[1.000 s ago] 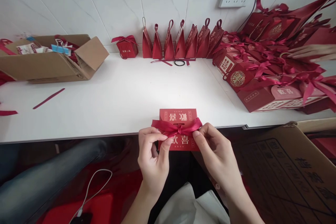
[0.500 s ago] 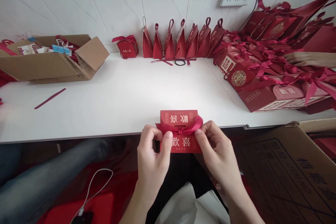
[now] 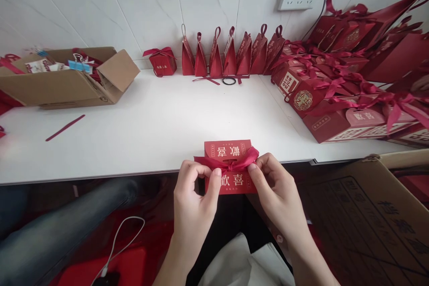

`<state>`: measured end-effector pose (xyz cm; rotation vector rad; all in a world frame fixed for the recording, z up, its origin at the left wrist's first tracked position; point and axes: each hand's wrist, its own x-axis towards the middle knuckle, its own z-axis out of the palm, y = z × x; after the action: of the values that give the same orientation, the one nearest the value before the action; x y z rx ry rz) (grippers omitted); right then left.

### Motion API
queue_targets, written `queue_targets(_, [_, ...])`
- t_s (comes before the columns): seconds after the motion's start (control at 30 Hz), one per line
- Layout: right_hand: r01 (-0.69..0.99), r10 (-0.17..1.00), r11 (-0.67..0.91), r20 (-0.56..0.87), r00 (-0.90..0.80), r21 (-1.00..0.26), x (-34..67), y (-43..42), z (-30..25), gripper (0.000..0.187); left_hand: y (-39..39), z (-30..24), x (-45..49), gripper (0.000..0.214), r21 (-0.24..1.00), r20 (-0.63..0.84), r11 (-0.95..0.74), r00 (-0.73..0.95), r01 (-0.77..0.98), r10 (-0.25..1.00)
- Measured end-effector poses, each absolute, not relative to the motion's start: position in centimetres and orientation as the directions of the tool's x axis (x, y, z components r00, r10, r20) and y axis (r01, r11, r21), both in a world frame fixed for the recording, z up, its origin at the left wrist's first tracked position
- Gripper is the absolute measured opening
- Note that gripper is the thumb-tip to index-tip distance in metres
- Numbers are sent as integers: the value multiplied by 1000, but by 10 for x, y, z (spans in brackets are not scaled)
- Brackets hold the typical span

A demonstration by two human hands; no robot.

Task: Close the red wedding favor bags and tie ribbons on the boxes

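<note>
A red gift box (image 3: 231, 183) with pale Chinese characters sits at the front edge of the white table. Across its top runs a dark red satin ribbon (image 3: 230, 166), tied in the middle, with its loops and ends spreading to both sides. My left hand (image 3: 196, 187) pinches the ribbon's left part between thumb and bent forefinger. On the other side, my right hand (image 3: 273, 183) pinches the right part the same way. The fingertips behind the ribbon are partly hidden.
Several triangular red boxes (image 3: 216, 60) stand along the wall, beside a bow-tied box (image 3: 162, 61). At left is an open carton (image 3: 67, 87); at right, bow-tied boxes (image 3: 338, 116) pile up. A large carton (image 3: 362, 214) stands below right. A person's jeans-clad leg (image 3: 67, 223) shows at left.
My hands stay pinched on the ribbon, and its left end sticks out slightly farther left. The other person's arm at the right has drawn back from the pile of boxes.
</note>
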<state>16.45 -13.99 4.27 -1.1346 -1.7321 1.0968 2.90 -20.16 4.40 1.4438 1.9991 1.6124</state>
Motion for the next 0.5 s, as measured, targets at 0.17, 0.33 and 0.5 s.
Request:
queue_targets(0.17, [211, 944, 205, 136, -300, -956, 165, -138, 41, 24, -202, 38, 29, 10, 822, 452, -122, -505, 557, 736])
queue_targets(0.33, [151, 944, 160, 106, -313, -975, 166, -138, 41, 27, -200, 37, 26, 10, 860, 400, -99, -539, 501, 741])
queue_targets(0.5, [75, 948, 106, 78, -310, -992, 166, -137, 41, 26, -199, 42, 23, 15, 893, 344, -76, -564, 443, 750])
